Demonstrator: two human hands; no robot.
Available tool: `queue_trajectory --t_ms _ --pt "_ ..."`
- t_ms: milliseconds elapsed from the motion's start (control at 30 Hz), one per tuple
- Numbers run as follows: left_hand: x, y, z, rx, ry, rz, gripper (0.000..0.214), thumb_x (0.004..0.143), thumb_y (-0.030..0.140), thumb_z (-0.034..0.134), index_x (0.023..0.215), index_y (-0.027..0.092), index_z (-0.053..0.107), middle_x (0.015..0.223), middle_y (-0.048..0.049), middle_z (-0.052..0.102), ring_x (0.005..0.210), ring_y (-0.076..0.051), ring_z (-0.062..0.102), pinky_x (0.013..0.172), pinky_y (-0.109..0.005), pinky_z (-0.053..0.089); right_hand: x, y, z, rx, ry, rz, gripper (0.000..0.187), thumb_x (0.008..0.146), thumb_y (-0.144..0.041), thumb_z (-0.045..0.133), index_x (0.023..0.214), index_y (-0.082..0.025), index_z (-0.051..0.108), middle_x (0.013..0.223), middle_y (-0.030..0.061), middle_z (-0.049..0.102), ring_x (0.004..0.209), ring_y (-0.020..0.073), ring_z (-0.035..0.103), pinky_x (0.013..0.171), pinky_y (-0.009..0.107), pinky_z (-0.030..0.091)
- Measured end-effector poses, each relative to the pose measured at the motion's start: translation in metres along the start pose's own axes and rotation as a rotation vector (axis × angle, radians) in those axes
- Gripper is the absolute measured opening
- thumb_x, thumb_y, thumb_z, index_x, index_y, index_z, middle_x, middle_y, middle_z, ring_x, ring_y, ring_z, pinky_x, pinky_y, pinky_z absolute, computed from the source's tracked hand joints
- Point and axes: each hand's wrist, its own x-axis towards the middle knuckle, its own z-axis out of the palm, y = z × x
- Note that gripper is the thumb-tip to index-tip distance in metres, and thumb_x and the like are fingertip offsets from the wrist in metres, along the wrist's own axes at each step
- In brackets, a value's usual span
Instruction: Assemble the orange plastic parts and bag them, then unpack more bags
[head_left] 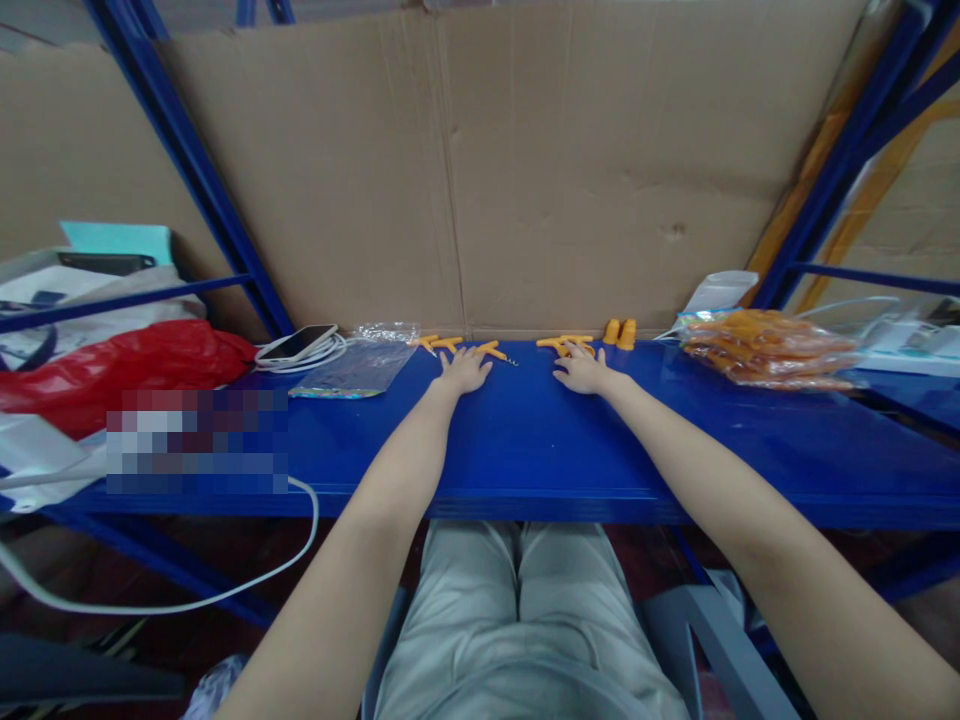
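My left hand (466, 371) lies with fingers spread near the back of the blue tabletop (555, 450). Close by its fingertips is an orange-handled piece with a twisted metal tip (493, 350), much like a small corkscrew. More orange T-shaped pieces (444, 342) lie just left of these fingers. My right hand (581, 370) also rests with fingers apart, its tips over or against further orange pieces (553, 343), which it partly covers. Two orange cone-shaped caps (620, 332) stand upright to the right of it. Whether either hand presses on the pieces I cannot tell.
A clear plastic bag (360, 362) lies left, beside a phone (300, 343) on a coiled white cable. Further left is a red plastic bag (142, 355). A bag of orange pieces (765, 345) sits right. Cardboard (562, 170) walls off the back between blue posts.
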Motion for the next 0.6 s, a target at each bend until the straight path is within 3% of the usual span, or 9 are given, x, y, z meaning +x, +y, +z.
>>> queue_trajectory --t_ms 333,533,600 --pt "0.002 0.002 -0.002 0.038 0.046 0.025 0.049 0.099 0.038 0.028 0.141 0.022 0.049 0.144 -0.0133 0.05 0.138 -0.031 0.04 0.114 -0.06 0.022 -0.008 -0.007 -0.003 -0.042 0.021 -0.008 0.056 0.098 -0.042 0.03 0.151 -0.025 0.037 0.164 0.0099 0.011 0.15 0.0334 0.005 0.114 0.065 0.004" --pt "0.006 0.003 -0.001 0.041 0.085 0.096 0.045 0.096 0.025 0.037 0.136 0.009 0.053 0.136 -0.0167 0.055 0.127 -0.024 0.053 0.11 -0.033 0.037 -0.008 -0.012 0.0 -0.064 0.05 -0.036 0.06 0.097 -0.046 0.029 0.154 -0.025 0.031 0.164 0.008 0.009 0.15 0.0319 0.003 0.115 0.063 0.002" --pt "0.007 0.004 -0.001 0.031 0.102 0.106 0.042 0.095 0.023 0.04 0.131 0.009 0.057 0.135 -0.016 0.057 0.125 -0.023 0.055 0.109 -0.029 0.038 -0.007 -0.012 0.001 -0.072 0.068 -0.062 0.061 0.097 -0.048 0.028 0.155 -0.026 0.029 0.164 0.0067 0.01 0.15 0.031 0.003 0.115 0.062 0.001"
